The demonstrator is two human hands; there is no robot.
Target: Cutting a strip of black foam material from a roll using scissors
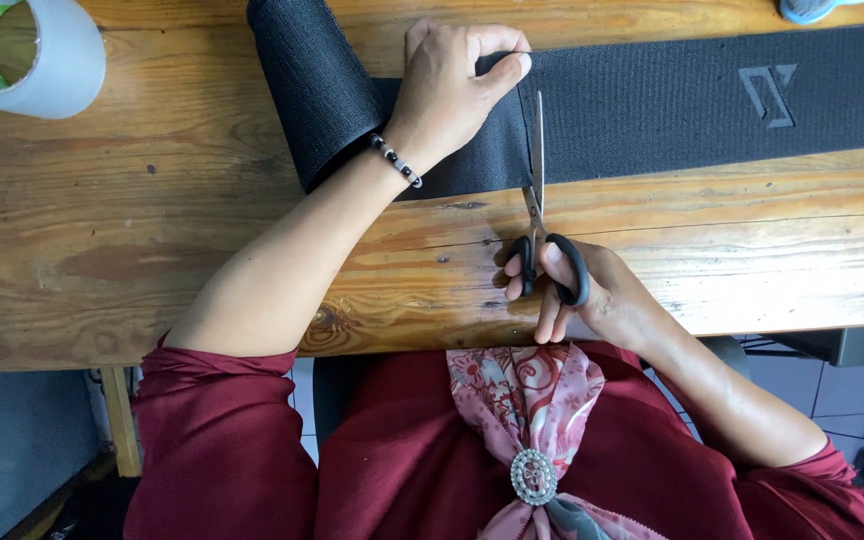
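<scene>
- Now my left hand (pixel 457 85) pinches the wide black stretchy band (pixel 692 100).
- My right hand (pixel 577 290) grips black-handled scissors (pixel 540 215), blades lying across the band; I cannot tell if any is cut.

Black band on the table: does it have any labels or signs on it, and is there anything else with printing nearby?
Logo mark: on the black band, right part; angular grey outline shape.
Tape roll: top left corner of the wooden table; round, whitish, with green printing inside its core.
</scene>
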